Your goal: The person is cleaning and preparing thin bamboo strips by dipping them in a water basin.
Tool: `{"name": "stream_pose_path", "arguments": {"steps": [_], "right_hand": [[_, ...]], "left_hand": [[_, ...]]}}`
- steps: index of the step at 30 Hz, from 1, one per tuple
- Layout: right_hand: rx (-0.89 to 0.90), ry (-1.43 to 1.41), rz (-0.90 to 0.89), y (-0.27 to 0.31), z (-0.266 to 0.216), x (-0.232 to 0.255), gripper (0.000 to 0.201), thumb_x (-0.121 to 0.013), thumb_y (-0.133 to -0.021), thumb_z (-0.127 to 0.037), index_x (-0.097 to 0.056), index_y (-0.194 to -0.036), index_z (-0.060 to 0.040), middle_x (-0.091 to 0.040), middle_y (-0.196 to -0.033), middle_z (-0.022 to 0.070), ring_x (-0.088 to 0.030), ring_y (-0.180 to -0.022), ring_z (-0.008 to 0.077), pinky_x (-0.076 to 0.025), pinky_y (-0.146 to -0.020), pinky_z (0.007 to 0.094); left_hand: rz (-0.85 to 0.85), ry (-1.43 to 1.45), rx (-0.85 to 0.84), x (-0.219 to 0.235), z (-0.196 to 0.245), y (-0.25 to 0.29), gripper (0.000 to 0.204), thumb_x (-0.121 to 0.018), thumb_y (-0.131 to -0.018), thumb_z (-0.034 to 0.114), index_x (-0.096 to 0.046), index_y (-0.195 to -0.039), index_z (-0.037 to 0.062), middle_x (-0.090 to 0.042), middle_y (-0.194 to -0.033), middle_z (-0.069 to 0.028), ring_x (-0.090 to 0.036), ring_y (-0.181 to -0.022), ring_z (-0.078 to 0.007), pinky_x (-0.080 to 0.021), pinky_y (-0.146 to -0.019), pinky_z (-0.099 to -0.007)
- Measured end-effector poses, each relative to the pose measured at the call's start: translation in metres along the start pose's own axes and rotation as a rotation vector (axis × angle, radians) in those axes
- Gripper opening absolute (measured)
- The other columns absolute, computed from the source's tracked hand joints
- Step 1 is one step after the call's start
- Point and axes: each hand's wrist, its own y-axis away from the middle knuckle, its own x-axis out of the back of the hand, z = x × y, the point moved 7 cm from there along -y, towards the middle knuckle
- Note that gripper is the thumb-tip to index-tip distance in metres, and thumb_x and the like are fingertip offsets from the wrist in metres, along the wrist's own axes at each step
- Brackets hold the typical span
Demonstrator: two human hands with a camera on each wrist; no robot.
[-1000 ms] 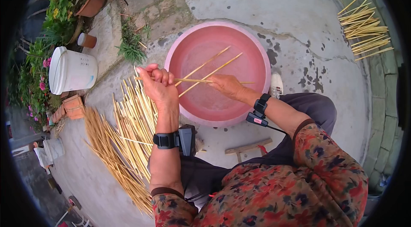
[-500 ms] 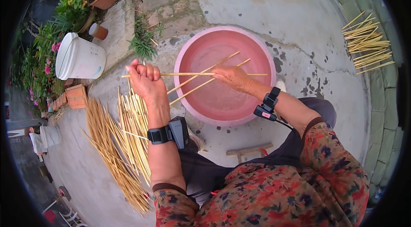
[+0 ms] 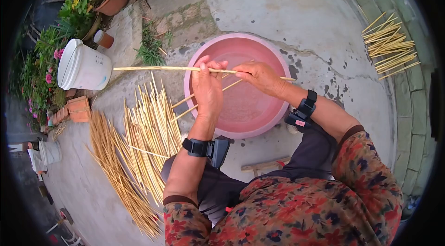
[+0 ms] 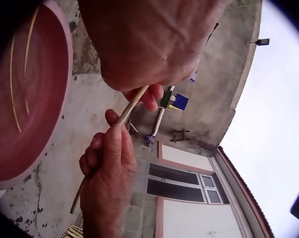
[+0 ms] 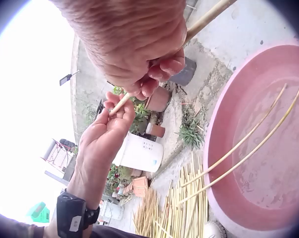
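A long pale plant stalk (image 3: pixel 153 68) is held nearly level over the left part of the pink basin (image 3: pixel 250 114). My left hand (image 3: pixel 207 89) pinches it between thumb and fingers, and its long end sticks out far to the left. Close beside, my right hand (image 3: pixel 259 77) grips the same stalk with the thumb laid along it, as the left wrist view shows; a short end pokes out past that hand. Two other stalks (image 5: pixel 248 149) lean across the basin's rim with their tips inside.
Pale stalks (image 3: pixel 150 130) and browner thin stems (image 3: pixel 116 158) lie on the concrete at left. Another stalk pile (image 3: pixel 389 46) is by the wall at far right. A white bucket (image 3: pixel 88 66) and potted plants stand at upper left, a small wooden stool (image 3: pixel 264 165) near the knees.
My left hand first drew left, then came back right along the stalk until close to the right hand. More of the stalk now projects left of it.
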Motion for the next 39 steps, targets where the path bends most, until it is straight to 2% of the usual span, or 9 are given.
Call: {"name": "stream_pose_path", "arguments": {"steps": [2,5,13,16,19,21,33,37,39], "right_hand": [[-0.051,-0.052,-0.011,-0.001,-0.003,0.003,0.016,-0.052,-0.083,-0.018,-0.059,-0.092,-0.0067,-0.059,-0.076,0.0091,-0.055,-0.068,0.0214,-0.043,-0.062,0.0309],[-0.100,-0.189,-0.017,-0.005,-0.007,0.004,0.016,-0.051,-0.084,-0.017,-0.058,-0.092,-0.0051,-0.057,-0.071,0.0076,-0.053,-0.065,0.0164,-0.041,-0.060,0.0283],[-0.175,-0.474,-0.113,-0.014,0.008,-0.011,0.021,-0.044,-0.088,-0.017,-0.057,-0.094,-0.0015,-0.048,-0.061,0.0016,-0.047,-0.060,0.0090,-0.040,-0.058,0.0247],[-0.172,-0.512,-0.083,-0.008,0.004,-0.012,0.024,-0.044,-0.090,-0.019,-0.056,-0.103,-0.0029,-0.048,-0.065,-0.0024,-0.044,-0.059,0.0045,-0.038,-0.053,0.0204],[-0.162,-0.485,-0.003,-0.004,-0.007,-0.005,0.028,-0.044,-0.089,-0.018,-0.053,-0.112,-0.0045,-0.049,-0.067,-0.0020,-0.042,-0.056,0.0034,-0.038,-0.049,0.0191],[-0.451,-0.653,-0.049,0.006,-0.002,-0.009,0.025,-0.047,-0.086,-0.011,-0.055,-0.109,-0.0031,-0.053,-0.069,0.0006,-0.049,-0.062,0.0084,-0.042,-0.057,0.0225],[-0.156,-0.501,0.120,0.001,-0.009,-0.003,0.023,-0.051,-0.083,-0.006,-0.056,-0.104,0.0004,-0.060,-0.082,0.0047,-0.053,-0.074,0.0086,-0.044,-0.066,0.0237],[-0.154,-0.522,0.145,0.001,-0.001,-0.009,0.021,-0.052,-0.082,-0.006,-0.057,-0.101,0.0003,-0.060,-0.080,0.0080,-0.053,-0.073,0.0098,-0.043,-0.066,0.0246],[-0.121,-0.496,0.161,0.002,-0.003,-0.008,0.021,-0.052,-0.082,-0.006,-0.056,-0.101,-0.0008,-0.059,-0.082,0.0119,-0.056,-0.074,0.0164,-0.044,-0.065,0.0278]], "left_hand": [[-0.111,-0.086,0.141,-0.014,-0.017,0.007,0.022,-0.042,-0.091,0.017,-0.042,-0.107,0.0028,-0.055,-0.086,-0.0083,-0.052,-0.094,-0.0232,-0.041,-0.088,-0.0387],[-0.088,-0.206,0.220,-0.019,-0.030,0.018,0.023,-0.046,-0.088,0.010,-0.042,-0.109,0.0014,-0.056,-0.095,-0.0106,-0.050,-0.102,-0.0220,-0.041,-0.090,-0.0374],[-0.060,-0.369,0.193,-0.015,-0.027,0.007,0.031,-0.047,-0.085,0.001,-0.043,-0.116,-0.0011,-0.057,-0.102,-0.0113,-0.055,-0.089,-0.0146,-0.047,-0.079,-0.0279],[-0.054,-0.339,0.223,-0.013,-0.032,0.008,0.034,-0.051,-0.084,0.002,-0.042,-0.117,0.0005,-0.057,-0.100,-0.0107,-0.055,-0.090,-0.0158,-0.047,-0.077,-0.0287],[-0.043,-0.364,0.220,-0.015,-0.031,0.008,0.033,-0.048,-0.084,0.001,-0.043,-0.117,-0.0009,-0.058,-0.099,-0.0101,-0.055,-0.082,-0.0119,-0.046,-0.064,-0.0225],[-0.037,-0.303,0.233,-0.020,-0.030,0.011,0.032,-0.046,-0.085,0.000,-0.043,-0.117,-0.0004,-0.057,-0.097,-0.0097,-0.055,-0.079,-0.0120,-0.045,-0.060,-0.0218],[-0.045,-0.217,0.236,-0.022,-0.028,0.012,0.033,-0.043,-0.089,0.011,-0.040,-0.120,-0.0012,-0.056,-0.103,-0.0121,-0.053,-0.095,-0.0180,-0.044,-0.083,-0.0314],[-0.049,-0.288,0.197,-0.020,-0.033,0.014,0.034,-0.043,-0.089,0.008,-0.039,-0.121,-0.0014,-0.055,-0.105,-0.0117,-0.053,-0.096,-0.0170,-0.044,-0.083,-0.0306],[-0.069,-0.360,0.160,-0.023,-0.031,0.014,0.033,-0.040,-0.089,0.006,-0.038,-0.121,-0.0021,-0.056,-0.102,-0.0102,-0.052,-0.091,-0.0123,-0.043,-0.081,-0.0269]]}}
